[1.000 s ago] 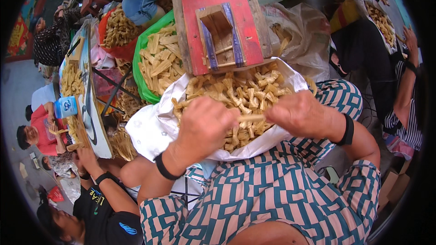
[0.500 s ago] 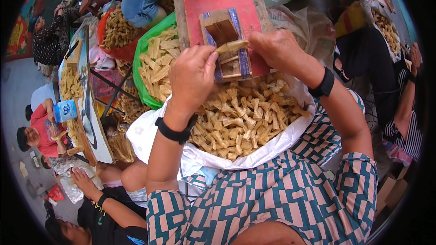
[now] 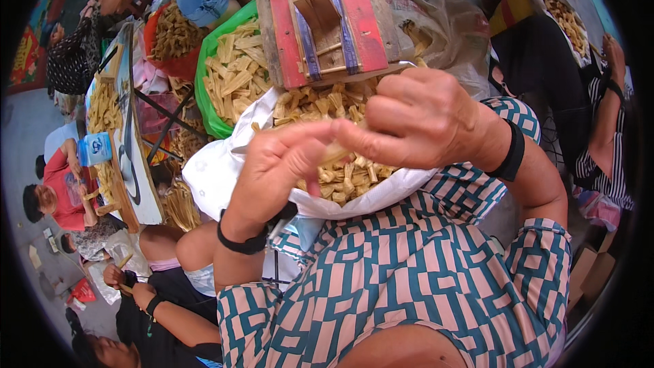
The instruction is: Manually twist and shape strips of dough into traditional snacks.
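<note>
Knotted pieces: I see a heap of tan-yellow, dry-looking pieces [image 3: 349,180], many pinched narrow in the middle and flared at the ends, with creased, fibrous surfaces and a slight gloss; the shade runs from pale straw to brownish gold.
Where they lie: heaped inside an open white sack [image 3: 211,178] in front of the patterned clothing [image 3: 395,266], partly hidden from me by both hands.
Left hand: the left hand [image 3: 269,174] is over the sack's near left part, thumb and forefinger apart, reaching toward the other hand; its grip I cannot tell.
Right hand: the right hand [image 3: 426,119] is over the sack's right part, most fingers curled in, one digit stretched toward the left fingertips; I cannot tell whether it grips anything.
Between the hands: a blurred pale-yellow patch; I can't make out its shape.
Red board: beyond the sack, the red board [image 3: 370,31] carries a wooden block [image 3: 319,13] flanked by purple strips.
Green bag: to the left, the green bag [image 3: 201,92] holds flat, wrinkled yellowish strips [image 3: 231,75].
</note>
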Action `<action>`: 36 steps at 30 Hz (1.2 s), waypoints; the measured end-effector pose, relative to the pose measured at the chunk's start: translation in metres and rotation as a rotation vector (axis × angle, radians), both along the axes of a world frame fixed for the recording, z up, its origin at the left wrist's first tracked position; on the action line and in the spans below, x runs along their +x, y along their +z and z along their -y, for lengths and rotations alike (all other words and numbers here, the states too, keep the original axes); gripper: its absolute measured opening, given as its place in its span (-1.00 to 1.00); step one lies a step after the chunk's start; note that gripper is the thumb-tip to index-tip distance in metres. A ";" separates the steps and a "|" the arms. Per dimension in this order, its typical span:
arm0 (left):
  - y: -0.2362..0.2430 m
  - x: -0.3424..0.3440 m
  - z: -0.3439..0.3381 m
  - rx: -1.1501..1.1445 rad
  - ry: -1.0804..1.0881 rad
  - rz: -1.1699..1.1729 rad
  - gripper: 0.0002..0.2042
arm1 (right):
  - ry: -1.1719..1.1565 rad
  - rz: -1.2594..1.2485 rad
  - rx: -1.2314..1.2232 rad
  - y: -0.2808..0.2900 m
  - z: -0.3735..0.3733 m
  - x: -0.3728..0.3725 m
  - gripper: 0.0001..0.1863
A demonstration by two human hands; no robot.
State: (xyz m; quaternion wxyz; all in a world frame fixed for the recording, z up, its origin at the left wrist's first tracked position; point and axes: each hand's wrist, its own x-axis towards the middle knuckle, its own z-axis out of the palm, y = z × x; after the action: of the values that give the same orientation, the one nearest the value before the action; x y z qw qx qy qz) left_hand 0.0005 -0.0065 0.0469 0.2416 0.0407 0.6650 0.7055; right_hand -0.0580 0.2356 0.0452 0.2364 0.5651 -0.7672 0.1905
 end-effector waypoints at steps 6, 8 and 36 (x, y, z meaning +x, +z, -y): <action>-0.013 0.040 0.003 0.231 -0.042 0.160 -0.78 | -0.053 -0.173 -0.028 -0.002 -0.009 0.009 -0.77; -0.008 0.056 0.007 0.430 0.112 0.048 -0.79 | -0.141 -0.142 -0.104 0.013 -0.023 0.003 -0.77; 0.019 0.091 -0.035 -0.968 0.195 -1.647 -0.85 | 0.155 2.251 -0.834 0.021 -0.009 0.116 -0.82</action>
State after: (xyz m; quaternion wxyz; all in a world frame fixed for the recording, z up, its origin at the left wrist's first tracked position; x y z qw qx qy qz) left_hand 0.0916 0.0286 0.0657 -0.3706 0.3640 0.8458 0.1217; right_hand 0.0577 0.2448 0.0661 -0.4136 0.0066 -0.3868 0.8242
